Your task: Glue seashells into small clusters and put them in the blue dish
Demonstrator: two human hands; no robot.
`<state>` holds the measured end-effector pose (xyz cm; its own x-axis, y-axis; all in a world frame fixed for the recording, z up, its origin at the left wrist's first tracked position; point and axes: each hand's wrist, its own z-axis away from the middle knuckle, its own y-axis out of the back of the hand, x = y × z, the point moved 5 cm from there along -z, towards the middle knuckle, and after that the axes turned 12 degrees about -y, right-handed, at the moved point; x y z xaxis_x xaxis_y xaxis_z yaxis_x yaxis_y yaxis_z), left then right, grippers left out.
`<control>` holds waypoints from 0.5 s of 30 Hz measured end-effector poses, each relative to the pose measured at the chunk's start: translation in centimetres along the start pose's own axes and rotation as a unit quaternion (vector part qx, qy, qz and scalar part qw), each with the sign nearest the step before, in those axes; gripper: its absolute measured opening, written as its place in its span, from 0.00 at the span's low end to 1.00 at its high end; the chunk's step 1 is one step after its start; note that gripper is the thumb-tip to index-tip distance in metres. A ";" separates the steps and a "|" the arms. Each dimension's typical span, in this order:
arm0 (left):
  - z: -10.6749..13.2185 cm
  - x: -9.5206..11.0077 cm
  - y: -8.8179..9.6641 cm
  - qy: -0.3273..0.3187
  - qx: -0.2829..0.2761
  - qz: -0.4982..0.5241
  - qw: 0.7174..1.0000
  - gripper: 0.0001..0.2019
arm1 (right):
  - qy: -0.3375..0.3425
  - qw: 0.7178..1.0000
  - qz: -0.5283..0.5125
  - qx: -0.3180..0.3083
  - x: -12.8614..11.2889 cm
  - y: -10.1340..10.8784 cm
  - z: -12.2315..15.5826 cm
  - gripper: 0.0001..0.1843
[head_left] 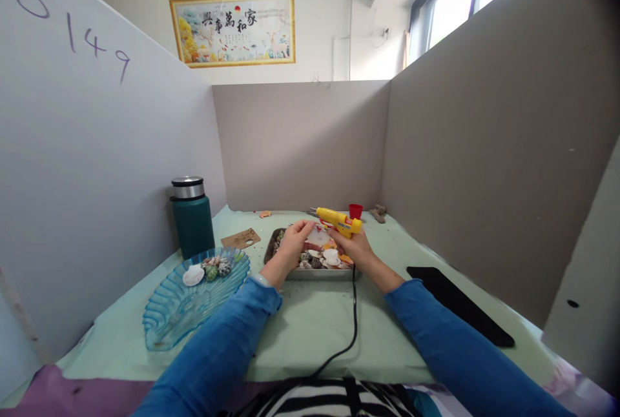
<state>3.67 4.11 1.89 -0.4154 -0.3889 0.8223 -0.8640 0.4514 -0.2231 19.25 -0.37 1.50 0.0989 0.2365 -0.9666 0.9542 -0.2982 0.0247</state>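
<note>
My right hand is wrapped round a yellow hot glue gun, its nozzle pointing to the left. The gun's black cord hangs down and runs to the near table edge. Beside the nozzle, my left hand has its fingertips pinched together; whatever is between them is too small to make out. Beneath both hands lies a shallow metal tray holding many shells, pale, orange and dark. My hands cover parts of the tray.
To the left are a blue glass shell-shaped dish with several shells and a green bottle. Behind it lies a brown card. A red cup stands at the back, a black flat mat at right. Partitions enclose three sides.
</note>
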 end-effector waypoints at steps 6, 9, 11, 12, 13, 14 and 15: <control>-0.1 -0.1 -0.1 0.006 0.000 -0.021 1.000 0.24 | -0.011 0.999 0.023 0.023 -0.3 0.1 0.2 0.17; 0.1 -0.1 -0.4 0.004 -0.006 -0.026 1.000 0.24 | -0.011 0.999 0.029 0.024 -0.3 0.1 0.1 0.17; 0.2 0.0 -0.4 0.001 -0.007 -0.033 0.999 0.24 | -0.013 0.999 0.032 0.023 -0.2 0.1 0.1 0.16; 0.2 0.0 -0.4 0.001 -0.006 -0.035 0.999 0.24 | -0.014 0.999 0.032 0.022 -0.2 0.1 0.1 0.16; 0.3 0.0 -0.4 0.003 -0.005 -0.036 0.999 0.23 | -0.015 0.999 0.032 0.021 -0.1 0.1 0.1 0.16; 0.3 -0.1 -0.4 0.003 -0.003 -0.036 0.999 0.23 | -0.015 0.999 0.030 0.019 -0.1 0.1 0.1 0.16; 0.3 -0.1 -0.4 0.001 -0.002 -0.037 0.999 0.22 | -0.016 0.999 0.028 0.015 -0.1 0.0 0.1 0.16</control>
<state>3.93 3.76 1.77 -0.3494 -0.4205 0.8373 -0.8915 0.4241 -0.1591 19.25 -0.48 1.59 0.1420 0.1893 -0.9716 0.9384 -0.3381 0.0713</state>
